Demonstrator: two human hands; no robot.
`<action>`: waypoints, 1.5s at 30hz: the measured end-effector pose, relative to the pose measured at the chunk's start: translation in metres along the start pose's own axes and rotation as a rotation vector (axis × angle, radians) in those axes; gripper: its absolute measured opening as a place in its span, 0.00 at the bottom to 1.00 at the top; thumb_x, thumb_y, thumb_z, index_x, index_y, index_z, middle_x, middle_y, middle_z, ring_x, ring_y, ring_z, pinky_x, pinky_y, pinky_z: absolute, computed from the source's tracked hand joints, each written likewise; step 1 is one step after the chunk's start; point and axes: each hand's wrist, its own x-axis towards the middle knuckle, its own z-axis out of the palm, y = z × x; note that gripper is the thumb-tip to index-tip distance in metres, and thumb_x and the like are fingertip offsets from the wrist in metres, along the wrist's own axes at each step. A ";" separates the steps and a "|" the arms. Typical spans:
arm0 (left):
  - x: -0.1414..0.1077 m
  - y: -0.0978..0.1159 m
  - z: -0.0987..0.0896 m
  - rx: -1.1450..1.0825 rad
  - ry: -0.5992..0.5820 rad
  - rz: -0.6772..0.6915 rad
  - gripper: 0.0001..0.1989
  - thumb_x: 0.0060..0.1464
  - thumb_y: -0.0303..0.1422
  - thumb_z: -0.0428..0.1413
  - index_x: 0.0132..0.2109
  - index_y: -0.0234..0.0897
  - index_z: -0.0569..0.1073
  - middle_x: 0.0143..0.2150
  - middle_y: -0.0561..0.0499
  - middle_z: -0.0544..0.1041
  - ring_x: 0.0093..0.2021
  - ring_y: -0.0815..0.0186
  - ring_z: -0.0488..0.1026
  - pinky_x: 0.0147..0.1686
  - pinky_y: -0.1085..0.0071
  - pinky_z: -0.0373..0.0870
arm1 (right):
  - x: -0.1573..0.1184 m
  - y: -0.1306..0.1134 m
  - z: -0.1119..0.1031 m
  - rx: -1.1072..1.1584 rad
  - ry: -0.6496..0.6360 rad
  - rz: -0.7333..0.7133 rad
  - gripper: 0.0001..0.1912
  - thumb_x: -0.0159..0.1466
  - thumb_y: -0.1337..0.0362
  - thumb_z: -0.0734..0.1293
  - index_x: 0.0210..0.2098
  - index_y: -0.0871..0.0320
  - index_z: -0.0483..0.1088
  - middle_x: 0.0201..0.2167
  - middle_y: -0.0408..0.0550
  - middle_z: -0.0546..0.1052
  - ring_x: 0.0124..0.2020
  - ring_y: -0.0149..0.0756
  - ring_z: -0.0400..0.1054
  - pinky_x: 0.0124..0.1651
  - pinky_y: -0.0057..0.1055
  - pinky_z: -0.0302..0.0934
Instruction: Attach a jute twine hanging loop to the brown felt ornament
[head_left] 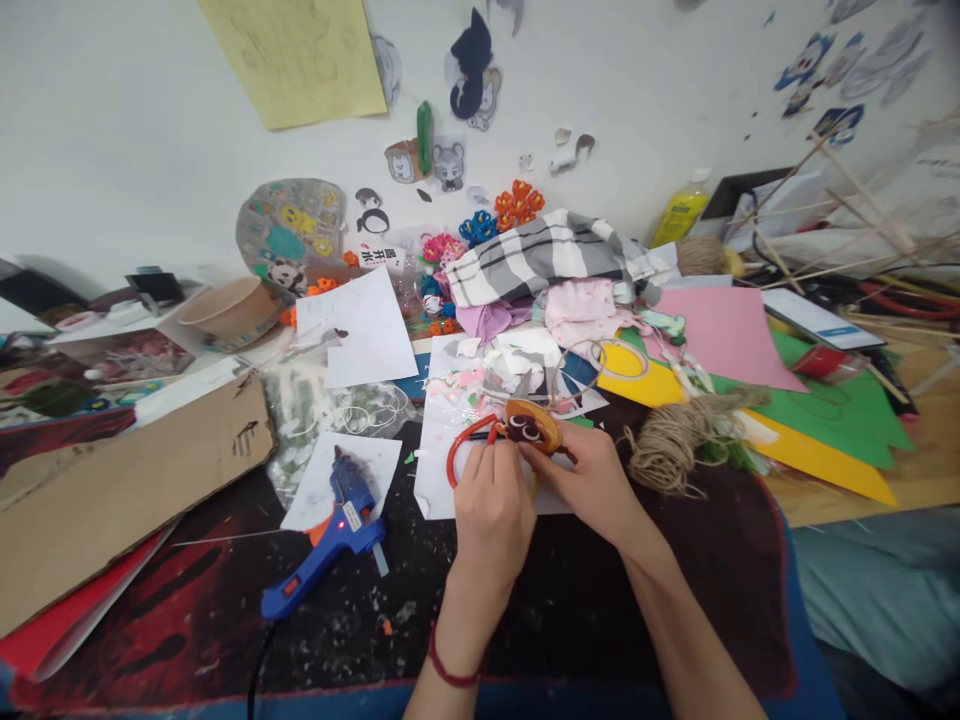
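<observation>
1. Your right hand [581, 460] is closed in a pinch, thumb and fingers gripping the orange-brown face piece [541, 420].
2. Your left hand [491, 490] is curled nearly into a fist against the piece's lower left edge and seems to pinch it (the fingertips are hidden).
3. The piece sits above the white paper sheet [439, 495] at mid-counter. Its white eyes and dark-brown face are in place; what remains, or whether anything does, you can't tell from here.
4. Just left of it, a red loop [453, 462] shows, partly behind your hand.
5. Farther left lies a blue glue gun [326, 565], red light on, glue stick protruding.
6. Behind that, a clear plastic bag [281, 465] shows white and green material.
7. Farther out, the tan round bowl [229, 312] hides its contents; the see-through box [124, 358] shows pinkish bits, and the bottle [681, 212] yellow liquid.
</observation>
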 end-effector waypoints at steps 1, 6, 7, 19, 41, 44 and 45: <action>0.000 0.000 0.000 -0.006 0.005 0.000 0.09 0.63 0.20 0.49 0.36 0.33 0.70 0.25 0.50 0.69 0.27 0.63 0.66 0.30 0.69 0.64 | 0.000 -0.001 0.000 0.021 -0.004 -0.005 0.10 0.66 0.59 0.68 0.44 0.53 0.79 0.41 0.46 0.83 0.42 0.44 0.77 0.46 0.37 0.70; 0.000 -0.001 0.001 -0.044 0.018 -0.038 0.10 0.65 0.22 0.49 0.36 0.35 0.71 0.26 0.50 0.72 0.28 0.65 0.69 0.31 0.70 0.66 | -0.003 0.001 0.000 0.039 0.034 0.044 0.10 0.65 0.58 0.69 0.42 0.54 0.80 0.40 0.48 0.83 0.42 0.45 0.78 0.46 0.38 0.71; 0.000 -0.002 0.001 -0.065 0.023 -0.066 0.09 0.65 0.24 0.50 0.36 0.35 0.71 0.27 0.50 0.74 0.28 0.65 0.70 0.31 0.70 0.66 | -0.003 0.003 0.000 0.038 0.053 0.062 0.10 0.64 0.58 0.70 0.39 0.56 0.80 0.38 0.49 0.84 0.39 0.44 0.78 0.44 0.37 0.71; -0.002 -0.006 0.000 -0.298 0.010 -0.328 0.02 0.60 0.27 0.59 0.41 0.36 0.76 0.33 0.51 0.80 0.30 0.68 0.76 0.27 0.75 0.70 | 0.009 0.004 -0.007 0.248 0.056 0.190 0.15 0.58 0.52 0.73 0.31 0.58 0.78 0.27 0.48 0.80 0.28 0.40 0.74 0.33 0.35 0.70; -0.005 -0.005 0.001 -0.308 0.037 -0.338 0.04 0.61 0.28 0.58 0.37 0.34 0.77 0.27 0.50 0.79 0.26 0.69 0.75 0.26 0.75 0.68 | 0.040 0.007 -0.029 0.086 -0.326 0.072 0.22 0.68 0.53 0.65 0.22 0.59 0.71 0.19 0.42 0.73 0.22 0.27 0.65 0.28 0.26 0.58; -0.007 -0.007 0.002 -0.329 0.002 -0.362 0.04 0.61 0.28 0.58 0.37 0.35 0.77 0.29 0.50 0.80 0.28 0.68 0.76 0.28 0.75 0.70 | 0.038 0.007 -0.029 0.096 -0.324 0.063 0.22 0.69 0.54 0.65 0.22 0.59 0.71 0.19 0.41 0.73 0.22 0.27 0.65 0.28 0.26 0.58; -0.008 -0.007 0.002 -0.336 -0.007 -0.364 0.03 0.61 0.27 0.58 0.38 0.35 0.77 0.29 0.50 0.80 0.28 0.68 0.76 0.28 0.75 0.70 | 0.038 0.007 -0.029 0.099 -0.324 0.059 0.22 0.69 0.55 0.65 0.21 0.59 0.71 0.19 0.41 0.73 0.22 0.27 0.65 0.28 0.26 0.58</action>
